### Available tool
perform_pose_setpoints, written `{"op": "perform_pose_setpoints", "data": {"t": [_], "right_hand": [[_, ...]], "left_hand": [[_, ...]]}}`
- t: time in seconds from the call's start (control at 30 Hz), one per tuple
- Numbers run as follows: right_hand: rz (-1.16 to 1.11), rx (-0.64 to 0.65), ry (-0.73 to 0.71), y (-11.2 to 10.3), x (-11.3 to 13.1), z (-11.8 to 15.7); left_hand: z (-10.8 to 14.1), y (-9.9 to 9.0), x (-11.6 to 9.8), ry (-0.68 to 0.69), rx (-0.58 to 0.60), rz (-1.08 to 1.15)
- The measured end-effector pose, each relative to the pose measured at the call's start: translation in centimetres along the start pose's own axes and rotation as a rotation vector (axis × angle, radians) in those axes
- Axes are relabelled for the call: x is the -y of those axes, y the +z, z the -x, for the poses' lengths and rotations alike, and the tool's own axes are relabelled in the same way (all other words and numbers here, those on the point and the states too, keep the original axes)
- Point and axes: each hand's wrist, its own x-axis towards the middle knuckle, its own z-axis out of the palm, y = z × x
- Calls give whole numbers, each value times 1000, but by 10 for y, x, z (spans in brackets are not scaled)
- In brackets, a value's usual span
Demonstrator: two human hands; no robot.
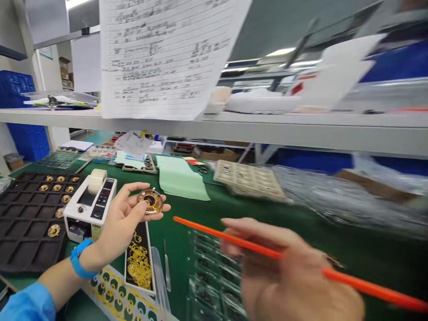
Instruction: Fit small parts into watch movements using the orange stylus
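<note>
Nearest the camera, at lower right, the right hand is showing blurred; its thumb and fingers are closing around an orange-red stick, but their exact placement is proving hard to make out. Green work surface is spanning the lower frame, its near edge being cut off. Grey shelf is crossing the frame above it. Handwritten sheet is hanging at upper centre, its top running out of frame and its writing staying illegible. Clear plastic wrapping is lying at right, its contents unclear. Black compartment tray is occupying the left side, cut off by the frame edge, and is holding gold rounds in its upper and right-hand cells. White dispenser is standing just beside that tray, the left forearm partly covering it. Left hand, left of centre, is pinching a round gold piece, the thumb covering its left edge and the fingers supporting it from behind. Orange-red stick is pointing towards this piece, its tip standing apart and its middle being partly hidden by the right hand.
</note>
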Motion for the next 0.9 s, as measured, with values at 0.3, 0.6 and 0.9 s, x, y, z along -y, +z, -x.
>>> {"op": "perform_pose_setpoints", "data": {"t": [0.3,0.6,0.9], "right_hand": [[-230,107,-108,19,1,3],[89,351,-848,16,-16,-6],[-29,129,-629,16,-16,1]], "left_hand": [[-1,-1,17,25,54,14],[-8,-3,3,-168,-13,146],[-7,-1,6,-189,-10,156]]}}
